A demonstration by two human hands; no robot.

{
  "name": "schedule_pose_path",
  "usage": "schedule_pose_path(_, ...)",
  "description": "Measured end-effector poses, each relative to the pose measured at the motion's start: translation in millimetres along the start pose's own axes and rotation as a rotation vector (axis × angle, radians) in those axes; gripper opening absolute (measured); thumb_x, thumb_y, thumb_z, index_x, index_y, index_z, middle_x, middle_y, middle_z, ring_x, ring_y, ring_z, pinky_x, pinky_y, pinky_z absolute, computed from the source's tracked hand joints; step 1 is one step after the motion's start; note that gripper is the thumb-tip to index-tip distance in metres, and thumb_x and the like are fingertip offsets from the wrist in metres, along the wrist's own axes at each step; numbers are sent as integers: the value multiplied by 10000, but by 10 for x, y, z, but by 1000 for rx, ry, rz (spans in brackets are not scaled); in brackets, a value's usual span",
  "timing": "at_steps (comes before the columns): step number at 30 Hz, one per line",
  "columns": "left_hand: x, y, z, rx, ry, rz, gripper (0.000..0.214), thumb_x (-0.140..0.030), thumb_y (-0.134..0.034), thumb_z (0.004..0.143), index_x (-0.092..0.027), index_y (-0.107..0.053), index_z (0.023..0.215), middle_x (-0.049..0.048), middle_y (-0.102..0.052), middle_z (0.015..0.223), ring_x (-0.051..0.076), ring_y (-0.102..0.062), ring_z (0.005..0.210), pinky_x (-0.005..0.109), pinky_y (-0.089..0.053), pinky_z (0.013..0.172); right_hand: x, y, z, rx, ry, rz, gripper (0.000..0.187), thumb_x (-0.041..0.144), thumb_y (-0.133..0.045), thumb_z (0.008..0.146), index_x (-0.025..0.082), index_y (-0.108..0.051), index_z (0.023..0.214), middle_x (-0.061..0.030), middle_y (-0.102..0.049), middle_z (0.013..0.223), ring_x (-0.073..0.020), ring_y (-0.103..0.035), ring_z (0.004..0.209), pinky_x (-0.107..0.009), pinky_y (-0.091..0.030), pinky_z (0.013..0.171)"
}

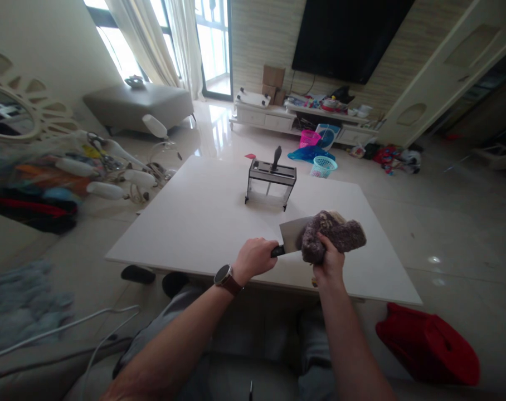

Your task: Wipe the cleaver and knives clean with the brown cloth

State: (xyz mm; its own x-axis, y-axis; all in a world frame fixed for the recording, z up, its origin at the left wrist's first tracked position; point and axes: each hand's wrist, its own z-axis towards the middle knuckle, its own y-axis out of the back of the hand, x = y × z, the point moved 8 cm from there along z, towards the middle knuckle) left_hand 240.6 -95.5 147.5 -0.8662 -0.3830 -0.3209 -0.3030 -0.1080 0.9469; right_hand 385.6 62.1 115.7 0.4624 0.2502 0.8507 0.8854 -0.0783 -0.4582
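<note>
My left hand (256,258) is closed around the black handle of a cleaver (292,233), whose broad blade points to the right. In my right hand (331,260) is a fuzzy brown-purple cloth (340,233), bunched up and pressed over the far part of the blade. The cloth hides that end of the cleaver. Both are held above the near right part of the white table (186,223). Farther back on the table stands a knife rack (272,178) with a dark frame and clear sides; a dark knife handle (277,159) sticks up from its top.
A small red piece (250,156) lies at the table's far edge. Beyond are a light blue basket (324,165), a pink basket (309,138) and a low TV cabinet (261,118). A red stool or bag (428,345) is at the lower right, a floor lamp (140,178) at the left.
</note>
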Motion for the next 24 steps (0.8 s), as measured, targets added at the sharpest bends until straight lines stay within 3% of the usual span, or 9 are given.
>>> schedule_pose_path(3, 36, -15, -16, 9, -8, 9, 217, -266, -546, 835, -246, -725, 956, 102, -740, 876, 284, -702, 850, 358, -481, 737, -14, 72, 108, -47, -33, 47, 564, 151, -882, 497, 148, -734, 1042, -56, -760, 1122, -206, -739, 913, -322, -647, 767)
schedule_pose_path(9, 17, -38, -33, -10, -14, 0, 213, -260, -565, 809, -232, -729, 942, 111, -738, 856, 286, -698, 807, 349, -452, 681, -248, -69, -53, 79, -134, 12, 565, 167, -894, 503, 137, -734, 1045, -63, -770, 1084, -213, -744, 902, -323, -652, 775)
schedule_pose_path(15, 86, 66, 27, -27, -100, 1, 199, -211, -563, 756, -236, -727, 866, 97, -735, 811, 271, -685, 770, 337, -398, 640, -76, 20, 97, -4, -77, 19, 536, 123, -882, 478, 125, -732, 993, -62, -772, 1065, -223, -747, 886, -349, -664, 771)
schedule_pose_path(19, 275, 151, 25, -40, -136, 39, 170, -188, -544, 724, -234, -703, 765, 90, -719, 742, 262, -666, 705, 339, -322, 581, 61, 132, 280, -70, -37, 22, 487, 111, -866, 490, 123, -729, 957, -50, -778, 1022, -213, -749, 874, -341, -660, 777)
schedule_pose_path(21, 403, 181, -5, -46, -126, 65, 164, -177, -541, 706, -233, -693, 730, 87, -711, 717, 256, -655, 675, 340, -289, 566, 77, 74, 326, 39, -51, -42, 472, 133, -874, 507, 131, -736, 958, -39, -785, 986, -204, -750, 865, -329, -653, 784)
schedule_pose_path(24, 561, 212, -68, -42, -110, 94, 158, -167, -544, 691, -231, -688, 706, 84, -699, 695, 250, -638, 653, 341, -275, 566, 21, -105, 274, 310, -120, -221, 466, 149, -897, 502, 124, -755, 945, -49, -797, 932, -207, -751, 826, -309, -644, 750)
